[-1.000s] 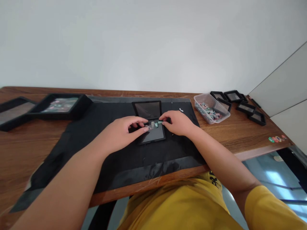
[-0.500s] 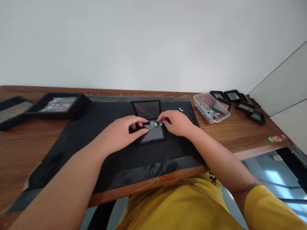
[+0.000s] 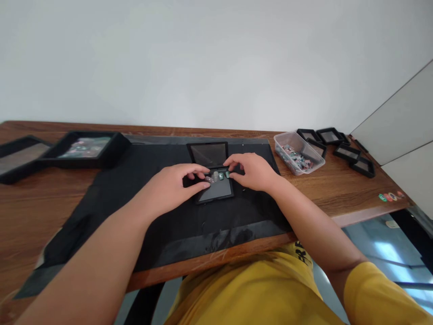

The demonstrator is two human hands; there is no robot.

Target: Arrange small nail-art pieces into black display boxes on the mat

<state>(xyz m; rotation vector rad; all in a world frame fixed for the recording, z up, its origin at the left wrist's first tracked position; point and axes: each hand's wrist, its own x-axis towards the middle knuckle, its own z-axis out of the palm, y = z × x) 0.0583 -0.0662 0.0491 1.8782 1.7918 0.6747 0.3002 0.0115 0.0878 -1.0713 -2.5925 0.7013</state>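
An opened black hinged case (image 3: 214,195) lies on the dark mat, its lid (image 3: 209,155) tilted up at the back. Across the upper part of its base runs a row of small press-on nails (image 3: 221,176), some pinkish and clear, others green. My left hand (image 3: 184,180) reaches in from the left, thumb and forefinger curled about the pinkish nail (image 3: 210,179) at that end. At the opposite end, my right hand (image 3: 252,171) pinches the green nail (image 3: 228,174) between thumb and fingertips. Its remaining fingers are bent and partly hidden.
A clear plastic tub (image 3: 299,153) of assorted small packets stands right of the mat (image 3: 176,243). Several black framed cases (image 3: 348,153) lie beyond it. On the left sit larger black trays, one (image 3: 84,149) holding pale pieces. A white wall rises behind the table.
My right hand has shifted slightly, its thumb now lower beside the green nail and its knuckles covering a white scrap on the mat. My left hand stays almost where it was.
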